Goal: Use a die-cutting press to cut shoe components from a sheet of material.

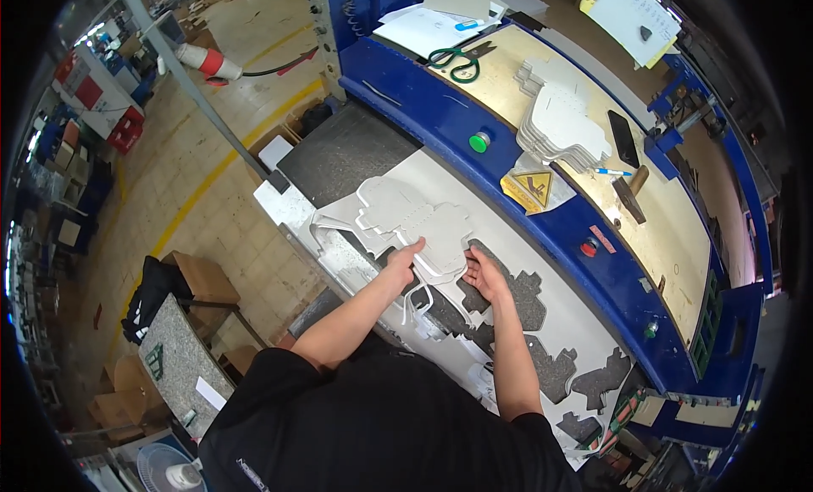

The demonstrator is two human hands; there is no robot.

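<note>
A light grey die-cut sheet piece with a notched, wavy outline lies over similar cut pieces on the press bed in front of me. My left hand grips its near-left edge, the thumb on top and the other fingers partly hidden. Just off the right edge is my right hand, its fingers loosely curved and apart. Whether its fingertips touch the piece I cannot tell. Thin white offcut strips hang near my left hand. Beside my right hand, dark piece-shaped openings show in the grey sheet.
Behind the bed runs a blue machine beam with a green button and a red button. On the tan board beyond lie stacked cut pieces, green-handled scissors, a hammer and a phone. A speckled table stands left.
</note>
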